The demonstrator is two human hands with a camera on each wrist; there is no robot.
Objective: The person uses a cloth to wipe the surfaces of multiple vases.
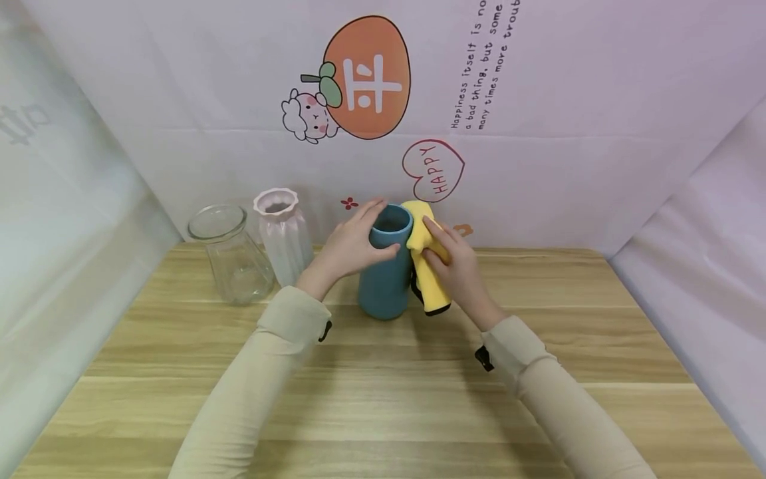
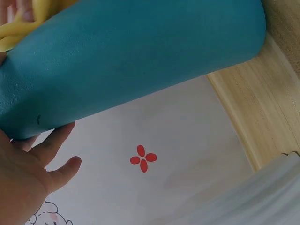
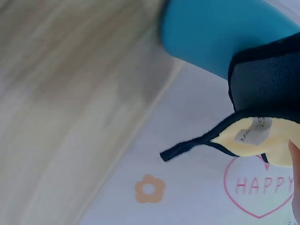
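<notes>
A tall blue vase [image 1: 385,279] stands upright on the wooden table. My left hand [image 1: 354,245] holds it near the top from the left, thumb across the front and fingers around the rim. In the left wrist view the vase [image 2: 136,61] crosses the upper part, with left fingertips [image 2: 56,138] on its side. On the other side, my right hand [image 1: 457,269] grips a yellow cloth [image 1: 432,283] with dark edging and presses it to the vase's rim. The right wrist view shows the cloth's dark underside [image 3: 267,84] and a small white label inside; most of that hand is out of frame.
To the left stand a clear glass vase [image 1: 236,263] and a pale pink fluted vase [image 1: 286,243], side by side. Behind them rises a white printed backdrop [image 1: 538,186], close to the table's back edge. Fabric also hangs at both sides of the wooden table [image 1: 383,412].
</notes>
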